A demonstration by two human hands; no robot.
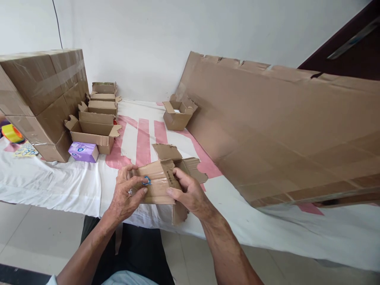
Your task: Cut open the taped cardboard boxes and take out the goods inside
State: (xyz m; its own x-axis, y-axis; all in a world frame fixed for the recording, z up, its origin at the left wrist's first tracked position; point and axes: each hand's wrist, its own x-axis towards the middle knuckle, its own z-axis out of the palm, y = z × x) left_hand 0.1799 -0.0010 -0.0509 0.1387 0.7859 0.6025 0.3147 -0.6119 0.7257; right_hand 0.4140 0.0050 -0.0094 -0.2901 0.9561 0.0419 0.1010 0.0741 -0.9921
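Observation:
A small brown cardboard box (157,192) lies on its side near the table's front edge, its flaps spread at the right end. My left hand (127,192) grips the box's left end, thumb and forefinger along the upper face. A small blue ring-shaped piece or mark (146,181) shows at that forefinger's tip; I cannot tell which it is. With thumb and fingers, my right hand (191,193) pinches a flap at the right end, which carries small dark print. Clear tape shines across the box's upper face.
Large taped cartons (44,99) are stacked at left, beside a row of open small boxes (92,136). A purple tissue pack (83,152) and a yellow tape roll (12,133) lie nearby. Another open box (177,118) stands behind. A big cardboard sheet (282,130) leans at right.

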